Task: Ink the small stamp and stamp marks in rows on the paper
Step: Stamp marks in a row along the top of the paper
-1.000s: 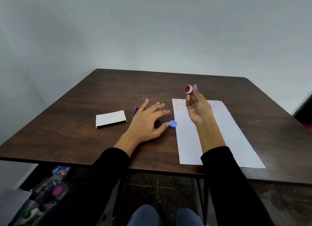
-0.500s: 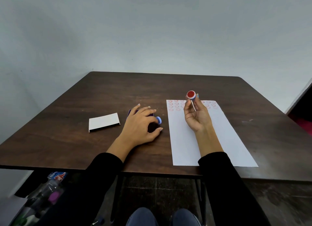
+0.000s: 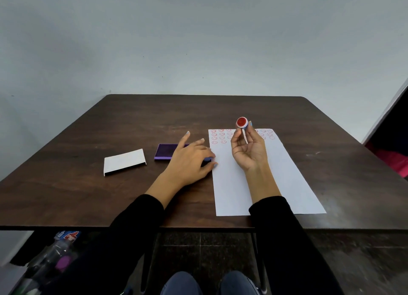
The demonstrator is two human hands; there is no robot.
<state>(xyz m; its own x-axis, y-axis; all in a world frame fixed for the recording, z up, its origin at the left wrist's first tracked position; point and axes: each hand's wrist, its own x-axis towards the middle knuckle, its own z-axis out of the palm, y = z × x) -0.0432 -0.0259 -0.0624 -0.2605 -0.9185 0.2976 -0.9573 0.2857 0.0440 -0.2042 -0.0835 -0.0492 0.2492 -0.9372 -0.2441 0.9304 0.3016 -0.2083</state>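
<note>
The right hand (image 3: 249,149) pinches the small stamp (image 3: 242,122) at its fingertips, red face toward the camera, above the paper (image 3: 284,184) and its far-edge marks. The left hand (image 3: 189,162) curls over a blue cap (image 3: 208,159) at the paper's left edge, beside the ink pad (image 3: 166,151). The paper's near part is bare.

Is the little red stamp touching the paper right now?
Apart. The head view shows the stamp held up in the right hand, its red face turned toward the camera, lifted clear of the paper.
</note>
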